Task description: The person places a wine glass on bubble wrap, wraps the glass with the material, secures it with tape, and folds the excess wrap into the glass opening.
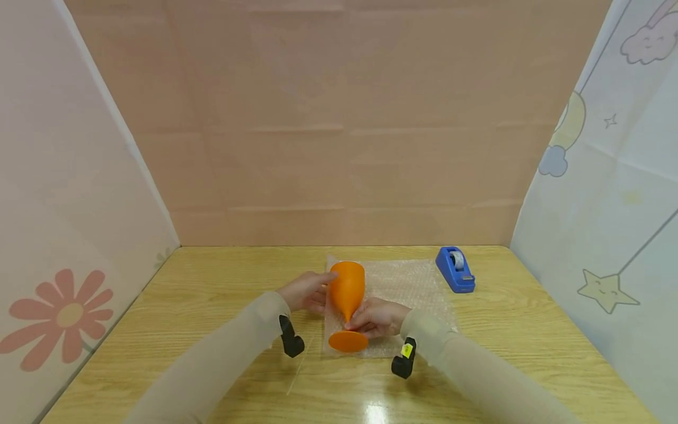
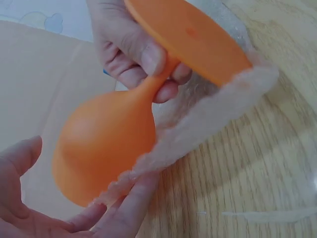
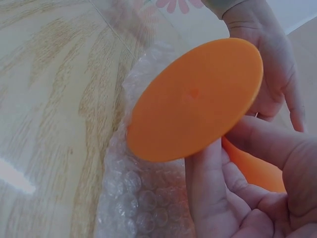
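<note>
An orange goblet (image 1: 348,288) lies tilted over a sheet of bubble wrap (image 1: 405,280), its round foot toward me and its bowl pointing away. My right hand (image 1: 378,317) pinches the stem just above the foot (image 3: 195,99), thumb on one side and fingers on the other. At the bowl's left side is my left hand (image 1: 307,291). In the left wrist view its fingers (image 2: 126,210) reach beneath the raised edge of the bubble wrap (image 2: 198,131), by the bowl (image 2: 104,144). The left thumb stands apart from them.
A blue tape dispenser (image 1: 455,270) with a roll of tape stands at the back right, beside the bubble wrap. The wooden table (image 1: 212,277) is bounded by a plain back wall (image 1: 339,129) and patterned side walls. A thin clear strip (image 1: 300,368) lies left of the wrap.
</note>
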`<state>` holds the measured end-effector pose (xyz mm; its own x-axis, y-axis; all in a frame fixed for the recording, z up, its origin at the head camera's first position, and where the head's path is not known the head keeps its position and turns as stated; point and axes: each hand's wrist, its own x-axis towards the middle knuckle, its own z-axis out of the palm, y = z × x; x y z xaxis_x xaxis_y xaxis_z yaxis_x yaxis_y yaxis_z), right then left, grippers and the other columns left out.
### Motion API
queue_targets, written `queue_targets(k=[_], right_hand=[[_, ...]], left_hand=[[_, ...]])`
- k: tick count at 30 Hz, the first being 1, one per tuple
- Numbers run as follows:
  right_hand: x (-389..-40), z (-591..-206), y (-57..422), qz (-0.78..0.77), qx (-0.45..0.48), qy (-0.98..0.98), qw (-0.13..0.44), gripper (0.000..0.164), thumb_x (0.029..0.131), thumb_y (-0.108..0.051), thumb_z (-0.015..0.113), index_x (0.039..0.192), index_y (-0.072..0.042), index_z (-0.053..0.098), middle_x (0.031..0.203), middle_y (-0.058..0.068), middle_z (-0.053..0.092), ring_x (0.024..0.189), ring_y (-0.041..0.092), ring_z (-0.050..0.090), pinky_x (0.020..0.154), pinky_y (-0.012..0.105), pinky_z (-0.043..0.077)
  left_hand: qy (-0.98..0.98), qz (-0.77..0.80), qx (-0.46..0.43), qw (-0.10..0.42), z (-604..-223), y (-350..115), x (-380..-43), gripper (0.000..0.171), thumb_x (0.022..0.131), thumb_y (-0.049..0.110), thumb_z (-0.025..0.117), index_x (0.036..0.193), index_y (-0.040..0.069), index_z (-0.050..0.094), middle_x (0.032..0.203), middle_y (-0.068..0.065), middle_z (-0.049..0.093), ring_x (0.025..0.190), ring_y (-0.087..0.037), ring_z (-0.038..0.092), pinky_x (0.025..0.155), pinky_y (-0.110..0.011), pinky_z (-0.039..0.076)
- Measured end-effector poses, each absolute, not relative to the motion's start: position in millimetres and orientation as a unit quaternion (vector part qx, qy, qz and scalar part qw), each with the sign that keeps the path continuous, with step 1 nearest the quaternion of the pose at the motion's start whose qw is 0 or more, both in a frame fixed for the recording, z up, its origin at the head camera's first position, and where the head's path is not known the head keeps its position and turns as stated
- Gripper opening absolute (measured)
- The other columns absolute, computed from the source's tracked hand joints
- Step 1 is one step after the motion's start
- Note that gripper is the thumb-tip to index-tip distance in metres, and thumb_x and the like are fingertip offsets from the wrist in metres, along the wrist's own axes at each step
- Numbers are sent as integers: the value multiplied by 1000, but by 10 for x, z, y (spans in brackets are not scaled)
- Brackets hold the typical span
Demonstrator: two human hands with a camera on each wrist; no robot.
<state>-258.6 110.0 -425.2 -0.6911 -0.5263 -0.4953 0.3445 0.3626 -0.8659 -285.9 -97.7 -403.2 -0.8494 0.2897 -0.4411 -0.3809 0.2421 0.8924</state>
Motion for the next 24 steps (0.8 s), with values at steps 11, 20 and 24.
queue_targets(k=[11,20,24], right_hand=[[-2585,-4237,1113,-559,-58,730,390,12,89,-10,68,91,0,73,77,0,71,67,9,64,65,21,55],[-2558,-4218,1105,-557,-61,736,380,13,89,-10,67,92,1,73,78,0,71,70,10,63,68,23,56],[-2560,-4186,1122,-539,-88,753,368,20,92,-16,67,95,3,70,82,0,70,73,10,63,69,24,56]], left_hand=[[786,576,-35,224,-4040,-856,-2809,41,87,36,71,104,1,61,97,-8,67,78,-18,64,72,-34,59],[789,570,-26,227,-4047,-856,-2815,38,89,35,70,102,0,63,95,-7,68,76,-18,64,73,-34,58],[786,574,-24,228,-4031,-853,-2810,38,90,34,69,105,-1,63,97,-9,70,78,-19,67,74,-36,59]])
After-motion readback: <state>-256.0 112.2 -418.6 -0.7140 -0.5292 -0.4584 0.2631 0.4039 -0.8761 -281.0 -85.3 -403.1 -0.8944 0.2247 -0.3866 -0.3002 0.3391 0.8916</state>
